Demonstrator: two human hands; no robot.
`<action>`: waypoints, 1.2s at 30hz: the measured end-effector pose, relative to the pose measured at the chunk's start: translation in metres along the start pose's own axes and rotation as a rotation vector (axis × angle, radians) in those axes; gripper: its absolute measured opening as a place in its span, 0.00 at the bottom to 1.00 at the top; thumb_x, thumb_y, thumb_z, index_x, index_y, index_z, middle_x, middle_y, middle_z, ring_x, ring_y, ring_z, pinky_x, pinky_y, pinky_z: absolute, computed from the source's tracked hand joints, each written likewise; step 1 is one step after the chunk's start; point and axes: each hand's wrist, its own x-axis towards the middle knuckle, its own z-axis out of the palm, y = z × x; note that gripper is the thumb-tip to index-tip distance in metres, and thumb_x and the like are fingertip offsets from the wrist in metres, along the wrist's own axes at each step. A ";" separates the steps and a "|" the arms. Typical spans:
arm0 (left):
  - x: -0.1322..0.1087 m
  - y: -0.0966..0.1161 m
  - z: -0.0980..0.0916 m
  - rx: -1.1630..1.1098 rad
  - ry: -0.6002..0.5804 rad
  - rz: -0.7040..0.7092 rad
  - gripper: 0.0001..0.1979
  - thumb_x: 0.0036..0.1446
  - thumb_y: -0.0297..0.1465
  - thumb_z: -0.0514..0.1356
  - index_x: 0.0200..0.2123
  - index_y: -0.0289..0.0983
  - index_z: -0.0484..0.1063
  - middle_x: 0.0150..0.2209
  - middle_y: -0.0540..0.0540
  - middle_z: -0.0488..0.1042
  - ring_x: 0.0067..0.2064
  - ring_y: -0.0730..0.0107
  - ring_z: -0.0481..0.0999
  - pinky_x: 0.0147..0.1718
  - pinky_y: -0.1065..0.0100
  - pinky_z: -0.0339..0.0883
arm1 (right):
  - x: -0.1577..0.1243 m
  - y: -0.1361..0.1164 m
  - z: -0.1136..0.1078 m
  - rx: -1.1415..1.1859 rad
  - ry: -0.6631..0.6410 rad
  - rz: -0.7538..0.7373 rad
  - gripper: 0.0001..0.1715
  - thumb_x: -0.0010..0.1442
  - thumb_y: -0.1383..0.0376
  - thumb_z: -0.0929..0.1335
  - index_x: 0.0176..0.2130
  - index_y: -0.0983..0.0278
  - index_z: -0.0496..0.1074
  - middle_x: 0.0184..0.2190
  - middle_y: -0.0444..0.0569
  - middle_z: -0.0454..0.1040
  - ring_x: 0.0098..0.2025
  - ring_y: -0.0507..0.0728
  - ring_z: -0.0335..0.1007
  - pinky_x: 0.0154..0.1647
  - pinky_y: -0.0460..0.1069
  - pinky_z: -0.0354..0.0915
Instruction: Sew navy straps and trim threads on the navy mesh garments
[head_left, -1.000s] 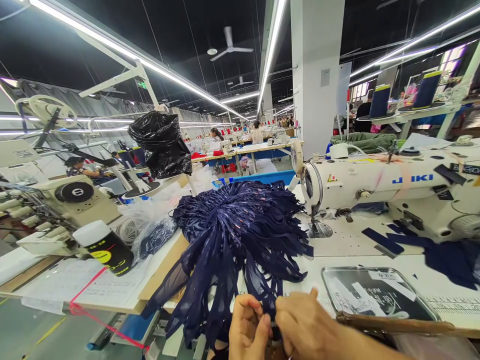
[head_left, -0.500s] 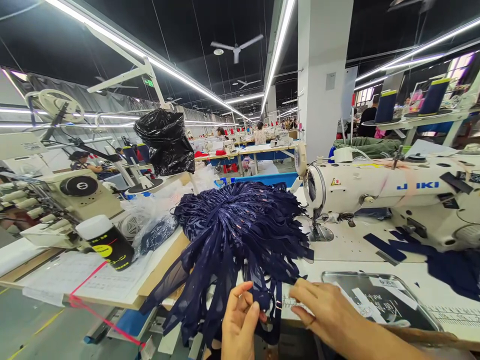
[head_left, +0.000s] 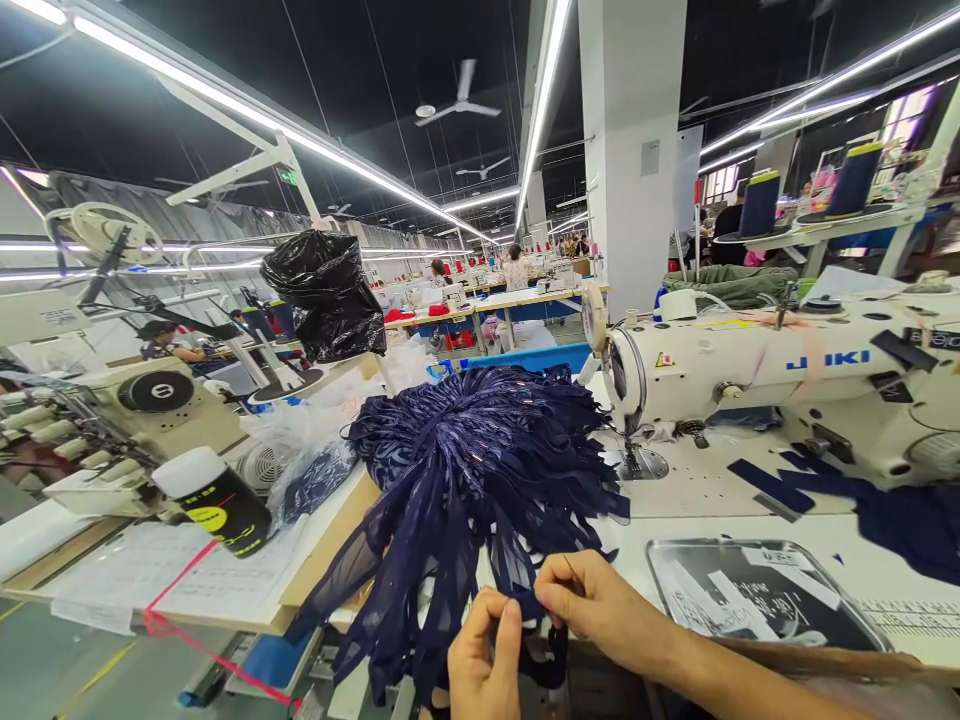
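Observation:
A big heap of navy blue straps (head_left: 480,460) lies on the white sewing table (head_left: 705,500), its ends spilling over the front edge. At that edge my left hand (head_left: 484,660) is closed on one hanging navy strap (head_left: 517,590). My right hand (head_left: 592,600) pinches the same strap just to the right, fingers pressed together. A white JUKI sewing machine (head_left: 780,380) stands behind my right hand.
A metal tray (head_left: 757,595) with paper labels lies at the right front. Navy fabric pieces (head_left: 862,500) rest under the machine arm. At left are a dark bottle (head_left: 217,500), papers, a second machine (head_left: 150,410) and a black bag (head_left: 326,290). Other people work at far tables.
My right hand has gone from spread fingers to a pinch on the strap. Both hands have drawn closer together at the table's front edge.

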 end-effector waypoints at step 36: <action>0.003 -0.012 0.009 0.067 0.146 0.078 0.20 0.44 0.46 0.60 0.15 0.37 0.63 0.23 0.52 0.63 0.27 0.72 0.64 0.30 0.73 0.58 | -0.001 0.002 0.005 -0.502 0.211 -0.151 0.06 0.52 0.72 0.60 0.26 0.64 0.64 0.17 0.37 0.59 0.20 0.48 0.54 0.22 0.43 0.50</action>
